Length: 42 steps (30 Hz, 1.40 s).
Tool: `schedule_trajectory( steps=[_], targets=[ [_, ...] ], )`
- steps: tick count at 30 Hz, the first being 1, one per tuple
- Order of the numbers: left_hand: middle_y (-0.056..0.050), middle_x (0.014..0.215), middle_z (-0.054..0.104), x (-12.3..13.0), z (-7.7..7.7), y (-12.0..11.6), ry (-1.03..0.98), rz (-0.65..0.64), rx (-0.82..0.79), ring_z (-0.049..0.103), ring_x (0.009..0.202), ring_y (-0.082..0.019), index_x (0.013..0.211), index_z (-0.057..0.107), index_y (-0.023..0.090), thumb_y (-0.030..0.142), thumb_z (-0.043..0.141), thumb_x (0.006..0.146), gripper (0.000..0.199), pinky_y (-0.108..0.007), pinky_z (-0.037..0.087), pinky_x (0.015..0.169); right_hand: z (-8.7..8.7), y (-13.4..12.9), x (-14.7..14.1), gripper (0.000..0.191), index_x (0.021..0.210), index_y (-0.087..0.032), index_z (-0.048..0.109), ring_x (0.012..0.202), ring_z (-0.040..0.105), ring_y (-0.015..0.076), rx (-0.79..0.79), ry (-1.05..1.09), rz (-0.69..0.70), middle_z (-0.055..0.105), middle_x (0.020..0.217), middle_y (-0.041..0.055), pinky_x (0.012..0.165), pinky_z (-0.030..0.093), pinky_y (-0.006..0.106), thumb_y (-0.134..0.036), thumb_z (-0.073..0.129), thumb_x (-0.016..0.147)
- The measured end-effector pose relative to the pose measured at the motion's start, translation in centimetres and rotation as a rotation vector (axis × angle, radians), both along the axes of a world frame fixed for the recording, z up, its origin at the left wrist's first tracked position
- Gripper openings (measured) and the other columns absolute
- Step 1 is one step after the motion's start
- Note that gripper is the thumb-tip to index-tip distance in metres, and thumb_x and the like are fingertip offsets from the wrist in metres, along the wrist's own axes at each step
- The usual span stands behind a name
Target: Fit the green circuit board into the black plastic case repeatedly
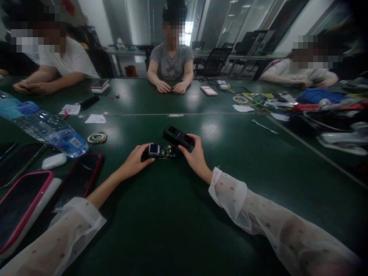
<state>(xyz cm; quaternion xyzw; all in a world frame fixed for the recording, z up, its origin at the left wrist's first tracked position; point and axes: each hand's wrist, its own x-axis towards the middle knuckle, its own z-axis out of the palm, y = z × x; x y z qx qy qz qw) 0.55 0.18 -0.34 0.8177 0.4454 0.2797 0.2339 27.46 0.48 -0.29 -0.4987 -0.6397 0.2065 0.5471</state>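
My left hand (135,161) grips the left end of a small green circuit board (162,151) with a little blue screen, held just above the dark green table (178,214). My right hand (196,156) touches the board's right end with its fingertips and holds a black plastic case (176,136) between thumb and fingers, just behind the board. Both of my arms wear sheer white dotted sleeves.
At left lie a tipped water bottle (46,128), several phones (21,203), a white earbud case (53,161) and a coil of wire (97,137). Cables, tools and a metal wrench (264,127) crowd the right. Three people sit across the table, hands on it.
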Motion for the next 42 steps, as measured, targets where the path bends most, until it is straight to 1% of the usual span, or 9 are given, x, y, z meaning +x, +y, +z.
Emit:
schedule_trajectory(
  steps=[4, 7, 10, 14, 16, 22, 27, 32, 42],
  targets=[
    [-0.01, 0.134, 0.05, 0.0, 0.1, -0.1, 0.013, 0.008, -0.017, 0.049, 0.122, -0.029, 0.139, 0.039, 0.025, 0.041, 0.06, 0.087, 0.059, -0.05, 0.043, 0.1, -0.6, 0.6, 0.4, 0.044, 0.115, -0.021, 0.043, 0.108, 0.056, 0.0252, -0.099, 0.019, -0.056, 0.054, 0.114, 0.0097, 0.099, 0.045, 0.047, -0.022, 0.066, 0.077],
    [-0.011, 0.135, 0.05, -0.1, 0.1, -0.2, 0.018, 0.011, -0.021, 0.049, 0.122, -0.029, 0.14, 0.038, 0.025, 0.042, 0.06, 0.087, 0.059, -0.051, 0.043, 0.1, -0.9, 0.7, 0.5, 0.044, 0.115, -0.021, 0.043, 0.109, 0.056, 0.0253, -0.141, 0.017, -0.047, 0.054, 0.115, 0.0098, 0.099, 0.046, 0.047, -0.023, 0.066, 0.077],
    [-0.011, 0.135, 0.05, -0.1, 0.1, -0.1, 0.023, 0.008, -0.017, 0.048, 0.123, -0.03, 0.14, 0.038, 0.025, 0.041, 0.06, 0.087, 0.059, -0.051, 0.043, 0.1, -1.0, 0.8, 0.7, 0.046, 0.117, -0.021, 0.043, 0.111, 0.055, 0.0257, -0.134, -0.03, -0.05, 0.053, 0.117, 0.0101, 0.099, 0.045, 0.047, -0.024, 0.066, 0.077],
    [-0.01, 0.135, 0.05, 0.0, 0.1, -0.1, 0.026, 0.008, 0.001, 0.048, 0.123, -0.029, 0.139, 0.038, 0.024, 0.041, 0.061, 0.087, 0.059, -0.05, 0.042, 0.101, -1.1, 0.7, 0.7, 0.059, 0.124, -0.021, 0.041, 0.116, 0.049, 0.0299, -0.089, -0.159, -0.153, 0.048, 0.123, 0.0125, 0.101, 0.041, 0.053, -0.027, 0.071, 0.074],
    [-0.01, 0.135, 0.051, 0.1, 0.2, -0.1, 0.026, 0.008, 0.008, 0.048, 0.123, -0.029, 0.139, 0.039, 0.024, 0.041, 0.06, 0.087, 0.059, -0.05, 0.042, 0.102, -1.0, 0.6, 0.7, 0.064, 0.127, -0.02, 0.04, 0.117, 0.048, 0.0312, -0.075, -0.185, -0.182, 0.046, 0.124, 0.0139, 0.101, 0.04, 0.054, -0.029, 0.072, 0.073],
    [-0.01, 0.135, 0.05, 0.1, 0.4, -0.3, 0.029, 0.017, -0.019, 0.048, 0.123, -0.028, 0.14, 0.038, 0.023, 0.04, 0.06, 0.088, 0.059, -0.049, 0.042, 0.101, -0.9, 0.6, 0.6, 0.061, 0.128, -0.021, 0.039, 0.113, 0.049, 0.0307, -0.065, -0.179, -0.174, 0.046, 0.121, 0.0131, 0.1, 0.04, 0.053, -0.028, 0.069, 0.075],
    [-0.011, 0.134, 0.05, 0.0, 0.2, -0.3, 0.021, 0.018, -0.024, 0.049, 0.123, -0.029, 0.14, 0.038, 0.025, 0.041, 0.061, 0.087, 0.06, -0.051, 0.043, 0.1, -1.0, 0.7, 0.7, 0.056, 0.128, -0.023, 0.04, 0.112, 0.049, 0.0298, -0.086, -0.166, -0.141, 0.048, 0.119, 0.0114, 0.098, 0.041, 0.053, -0.029, 0.065, 0.078],
    [-0.011, 0.133, 0.051, 0.0, 0.2, -0.2, 0.02, 0.017, -0.027, 0.049, 0.122, -0.029, 0.14, 0.038, 0.025, 0.04, 0.06, 0.087, 0.059, -0.051, 0.043, 0.1, -1.3, 0.9, 0.8, 0.055, 0.127, -0.024, 0.042, 0.115, 0.048, 0.0305, -0.1, -0.178, -0.113, 0.047, 0.122, 0.0113, 0.098, 0.041, 0.055, -0.029, 0.066, 0.078],
    [-0.011, 0.135, 0.049, 0.0, 0.1, -0.2, 0.033, 0.013, -0.011, 0.048, 0.124, -0.029, 0.142, 0.036, 0.023, 0.041, 0.058, 0.089, 0.06, -0.05, 0.042, 0.101, -1.5, 1.0, 0.9, 0.051, 0.124, -0.022, 0.044, 0.116, 0.047, 0.0314, -0.072, -0.203, -0.113, 0.047, 0.122, 0.013, 0.101, 0.041, 0.055, -0.025, 0.066, 0.078]
  ],
)
